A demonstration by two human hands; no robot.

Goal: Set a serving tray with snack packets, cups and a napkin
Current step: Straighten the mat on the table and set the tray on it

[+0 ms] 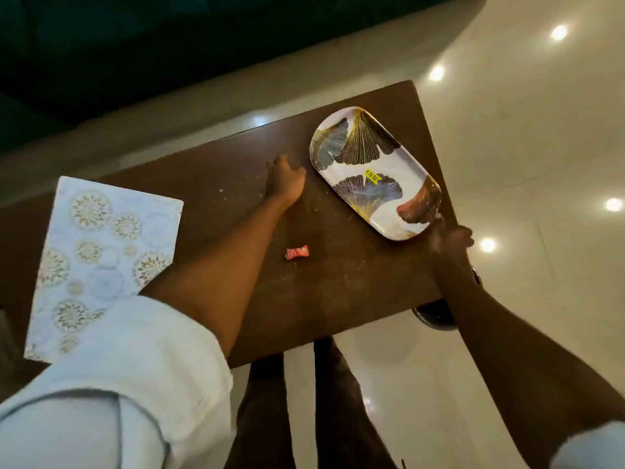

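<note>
An oval white serving tray (389, 204) printed with dark and gold leaves and carrying a yellow price sticker lies on the right part of the brown table (338, 282). My right hand (451, 242) is at the tray's near end by the table edge; its grip is blurred. Left of the tray, my left hand (285, 179) rests on the table with fingers spread and nothing in it. A small red snack packet (297, 253) lies alone mid-table. A pale blue napkin (98, 258) with gold round motifs lies flat at the left.
The table's right and near edges drop to a glossy cream floor (541, 147) with light reflections. A dark round object (436, 316) shows under the near right corner. A dark green sofa (135, 45) stands beyond the far edge. My legs are below the table edge.
</note>
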